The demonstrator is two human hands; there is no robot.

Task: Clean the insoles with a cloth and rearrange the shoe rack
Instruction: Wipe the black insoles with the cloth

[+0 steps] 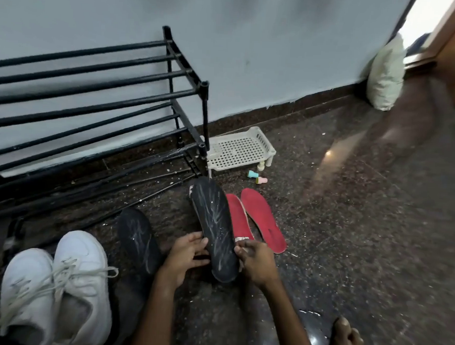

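Dark speckled stone floor, dusty w/ white flecks, pale wall behind. Shoe rack sits at approx 10 o'clock, bars bare, prob emptied so it can be rearranged later. White sneakers parked at 8 o'clock, second black insole flat on floor beside them. Two red insoles lie side by side at 1 o'clock of my hands, near a white plastic tray.

I've got the black insole raised at centre, heel end toward me, toe pointing to 12, tilted up so the scuffed face shows; my guess is that's for wiping. Left hand steadies the left edge, fingers loosely curled, thumb on the rim. Right hand is pinched at the right edge; a pale scrap under it could be the cloth, can't tell. Wiping looks barely begun: chalky streaks all over.
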